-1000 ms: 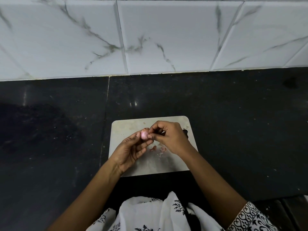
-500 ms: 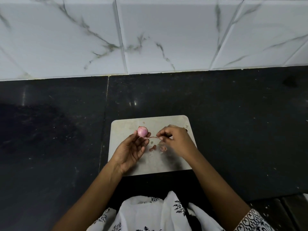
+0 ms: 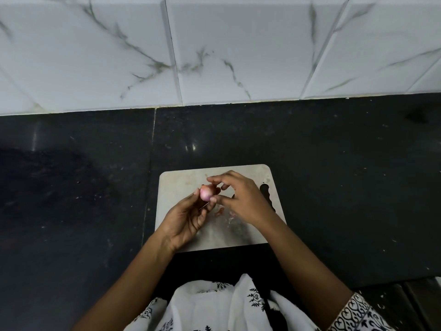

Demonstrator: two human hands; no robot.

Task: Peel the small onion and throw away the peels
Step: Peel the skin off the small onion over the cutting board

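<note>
The small onion (image 3: 205, 194) sits at the fingertips of the person's left hand (image 3: 186, 218), held up just above the far half of a pale grey cutting board (image 3: 181, 185). That hand is turned palm up, with the thumb on the onion's left side and the fingers curled in under it, so the grip is plain to see. The onion looks pink and glossy. The right hand (image 3: 243, 199) comes in from the other side, its fingers spread and lightly bent. The index finger reaches over the top of the onion and the thumb tip lies against its lower right edge. From here I cannot tell whether that hand is pinching any skin or only touching. Under the hands, a few pinkish peels (image 3: 220, 211) lie on the board near its middle, partly in shadow. The board has a wavy handle slot (image 3: 266, 191) along its right edge and rests on a black stone countertop (image 3: 334, 175), which runs back to a wall of white marble-veined tiles (image 3: 238, 44). White cloth with a black print (image 3: 214, 304) shows at the bottom, with a patterned sleeve cuff (image 3: 355, 311) on the right arm.
</note>
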